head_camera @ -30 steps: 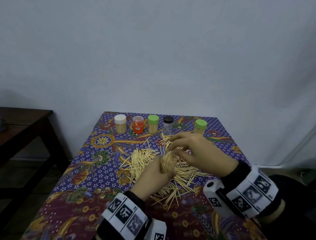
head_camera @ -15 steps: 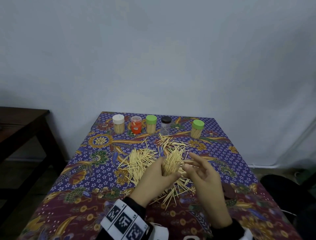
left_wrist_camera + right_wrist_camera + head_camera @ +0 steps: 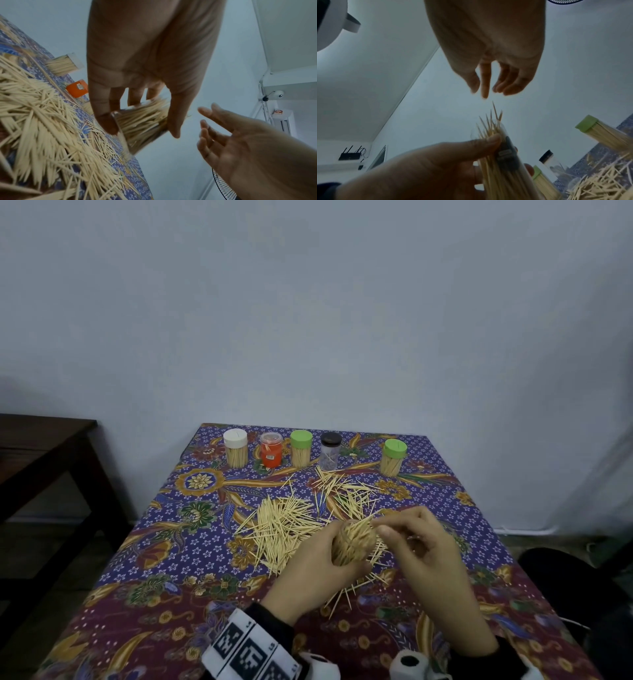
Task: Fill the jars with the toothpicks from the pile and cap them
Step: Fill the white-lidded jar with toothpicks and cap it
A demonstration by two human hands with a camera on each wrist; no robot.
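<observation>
Left hand (image 3: 313, 565) grips the clear jar (image 3: 352, 544) over the near edge of the toothpick pile (image 3: 287, 522); the jar's long axis tilts, mouth up toward the right hand (image 3: 423, 546). Right hand holds nothing, fingers loosely extended just beside the protruding tips, so it is nearer the mouth. Likely next: tamp tips level.

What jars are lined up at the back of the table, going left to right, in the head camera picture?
White-capped jar → orange jar → green-capped jar → black-capped jar → another green-capped jar, standing apart at the right.
</observation>
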